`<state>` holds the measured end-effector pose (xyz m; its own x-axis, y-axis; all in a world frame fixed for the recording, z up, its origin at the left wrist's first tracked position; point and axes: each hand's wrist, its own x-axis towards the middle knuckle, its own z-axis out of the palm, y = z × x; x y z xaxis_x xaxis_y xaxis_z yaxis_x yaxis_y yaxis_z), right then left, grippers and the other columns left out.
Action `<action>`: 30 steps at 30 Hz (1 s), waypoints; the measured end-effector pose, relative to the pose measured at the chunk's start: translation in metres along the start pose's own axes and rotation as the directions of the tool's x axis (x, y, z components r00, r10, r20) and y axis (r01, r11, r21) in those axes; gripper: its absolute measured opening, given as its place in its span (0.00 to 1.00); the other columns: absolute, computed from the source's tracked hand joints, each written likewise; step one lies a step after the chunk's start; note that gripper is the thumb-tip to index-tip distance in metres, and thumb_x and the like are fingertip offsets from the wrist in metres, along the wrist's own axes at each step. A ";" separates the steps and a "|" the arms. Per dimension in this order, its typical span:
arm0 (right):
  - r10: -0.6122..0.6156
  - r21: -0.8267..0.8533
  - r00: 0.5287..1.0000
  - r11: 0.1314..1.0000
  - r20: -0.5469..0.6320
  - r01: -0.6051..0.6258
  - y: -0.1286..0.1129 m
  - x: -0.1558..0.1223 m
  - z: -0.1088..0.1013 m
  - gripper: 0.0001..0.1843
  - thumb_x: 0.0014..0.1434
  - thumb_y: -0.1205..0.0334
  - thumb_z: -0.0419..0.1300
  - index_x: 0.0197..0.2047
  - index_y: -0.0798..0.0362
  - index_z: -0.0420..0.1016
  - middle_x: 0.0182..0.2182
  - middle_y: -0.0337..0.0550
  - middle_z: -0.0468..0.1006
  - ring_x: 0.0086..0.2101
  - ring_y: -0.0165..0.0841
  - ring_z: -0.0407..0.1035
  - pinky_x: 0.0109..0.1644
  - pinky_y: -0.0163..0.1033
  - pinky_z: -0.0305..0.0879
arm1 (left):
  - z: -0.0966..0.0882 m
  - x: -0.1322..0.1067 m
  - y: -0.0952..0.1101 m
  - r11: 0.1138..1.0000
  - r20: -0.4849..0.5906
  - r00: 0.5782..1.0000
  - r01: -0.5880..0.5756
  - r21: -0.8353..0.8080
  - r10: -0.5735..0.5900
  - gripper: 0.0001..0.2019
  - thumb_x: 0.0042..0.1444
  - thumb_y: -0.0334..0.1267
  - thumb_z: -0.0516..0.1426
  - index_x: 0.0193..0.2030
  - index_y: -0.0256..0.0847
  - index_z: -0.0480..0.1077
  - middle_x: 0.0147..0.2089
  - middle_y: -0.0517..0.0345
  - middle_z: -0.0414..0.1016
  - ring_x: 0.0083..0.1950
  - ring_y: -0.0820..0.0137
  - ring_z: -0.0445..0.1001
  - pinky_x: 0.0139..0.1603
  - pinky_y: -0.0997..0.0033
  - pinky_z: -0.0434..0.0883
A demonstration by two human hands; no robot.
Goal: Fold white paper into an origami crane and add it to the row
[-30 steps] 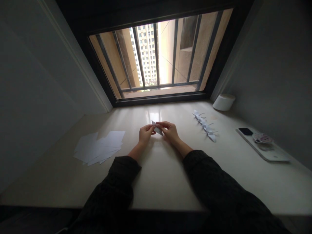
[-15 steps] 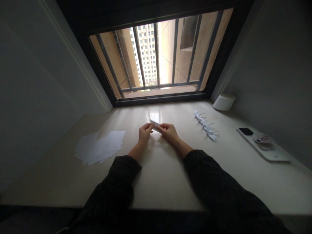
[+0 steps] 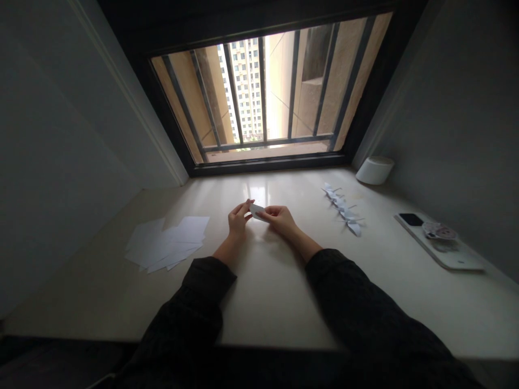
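Between my two hands, above the middle of the pale sill, is a small folded piece of white paper (image 3: 257, 211). My right hand (image 3: 280, 219) pinches its right end between thumb and fingers. At the upper left corner, my left hand (image 3: 239, 217) grips it with the fingertips. Both hands are closed, and their fingers cover parts of the folds. Off to the right, several folded paper cranes (image 3: 343, 208) stand in a slanting row. Loose sheets of white paper (image 3: 168, 243) lie overlapping on the left.
A smartphone (image 3: 440, 246) with a round grip on its back lies at the right. A white cylindrical object (image 3: 375, 170) stands in the back right corner. The barred window (image 3: 263, 97) closes off the far side, and the sill (image 3: 279, 308) has its edge towards me.
My left thumb has shifted off the face of the folded paper, and the left fingers now hold its upper corner. More of the paper's face shows. My right hand stays almost still.
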<state>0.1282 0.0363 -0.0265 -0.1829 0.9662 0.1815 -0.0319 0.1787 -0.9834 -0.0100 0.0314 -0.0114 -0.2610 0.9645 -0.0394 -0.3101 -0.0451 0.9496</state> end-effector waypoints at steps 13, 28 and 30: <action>0.006 -0.015 1.000 1.000 0.029 -0.006 0.002 -0.001 0.002 0.23 0.41 0.41 0.66 0.20 0.55 0.72 0.15 0.33 0.62 0.19 0.24 0.53 0.24 0.34 0.46 | -0.002 0.004 -0.004 0.993 -0.159 0.981 -0.114 0.007 0.114 0.21 0.46 0.52 0.61 0.39 0.37 0.78 0.38 0.48 0.79 0.35 0.70 0.73 0.32 0.73 0.67; -0.019 -0.030 0.995 0.999 -0.100 0.016 0.004 0.003 -0.003 0.25 0.44 0.39 0.64 0.22 0.56 0.76 0.16 0.38 0.70 0.21 0.28 0.63 0.24 0.34 0.54 | 0.000 0.001 -0.007 0.972 0.205 0.977 -0.105 0.212 0.060 0.18 0.41 0.51 0.65 0.33 0.38 0.78 0.35 0.51 0.78 0.38 0.66 0.73 0.38 0.69 0.67; -0.021 -0.041 0.996 0.999 -0.090 0.018 0.006 0.004 -0.003 0.24 0.43 0.40 0.65 0.23 0.56 0.78 0.18 0.41 0.73 0.23 0.31 0.66 0.26 0.35 0.58 | 0.000 0.000 -0.007 0.981 0.156 0.986 -0.079 0.178 0.051 0.18 0.41 0.50 0.65 0.34 0.38 0.79 0.36 0.51 0.79 0.40 0.66 0.73 0.39 0.69 0.67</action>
<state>0.1299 0.0419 -0.0317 -0.0933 0.9750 0.2018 0.0050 0.2031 -0.9791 -0.0074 0.0315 -0.0177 -0.1309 0.9897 0.0579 -0.1206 -0.0738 0.9899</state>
